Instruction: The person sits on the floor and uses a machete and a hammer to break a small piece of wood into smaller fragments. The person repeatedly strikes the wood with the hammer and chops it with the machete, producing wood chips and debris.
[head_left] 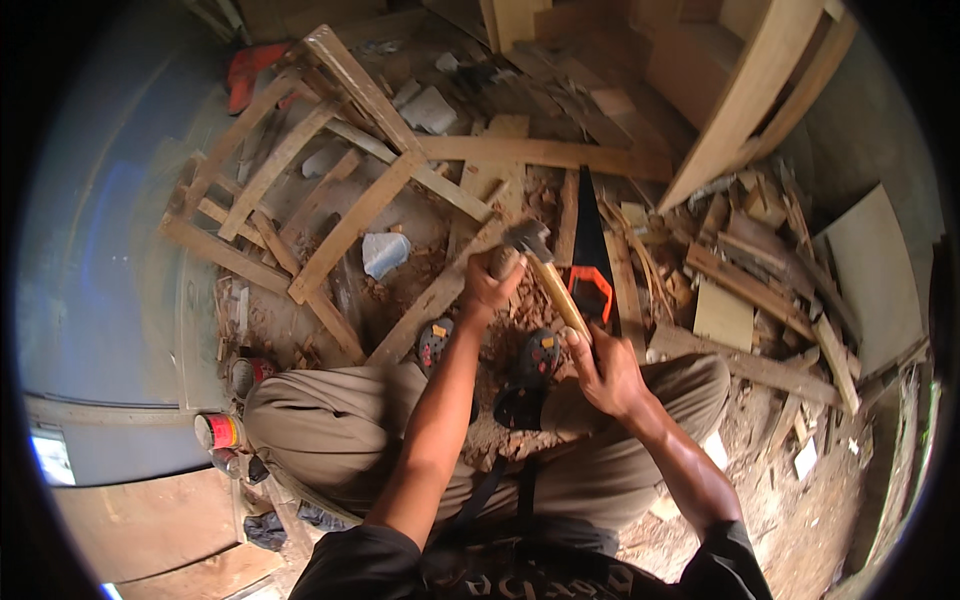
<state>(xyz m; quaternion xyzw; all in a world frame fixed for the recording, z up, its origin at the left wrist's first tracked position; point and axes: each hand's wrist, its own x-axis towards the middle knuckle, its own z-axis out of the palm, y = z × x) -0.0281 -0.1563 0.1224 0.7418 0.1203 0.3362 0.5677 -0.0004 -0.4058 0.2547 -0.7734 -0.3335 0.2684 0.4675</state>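
Observation:
My right hand [608, 372] is wrapped round the lower end of a hammer's wooden handle [558, 288]. The dark metal hammer head [528, 238] points away from me, right beside my left hand [490, 284]. That hand is closed; a rounded brownish end shows at its fingers, but I cannot make out what it grips. A wooden strip [425, 312] runs diagonally beneath my left hand. Just right of the hammer lies a handsaw with a black blade [590, 225] and an orange handle [592, 287].
A nailed wooden frame [352, 228] leans at the left. Scrap boards [755, 285] are heaped at the right. Tins [217, 431] stand by my left knee. A crumpled pale bag [385, 253] lies among wood chips. My clogs [540, 352] rest on the littered ground.

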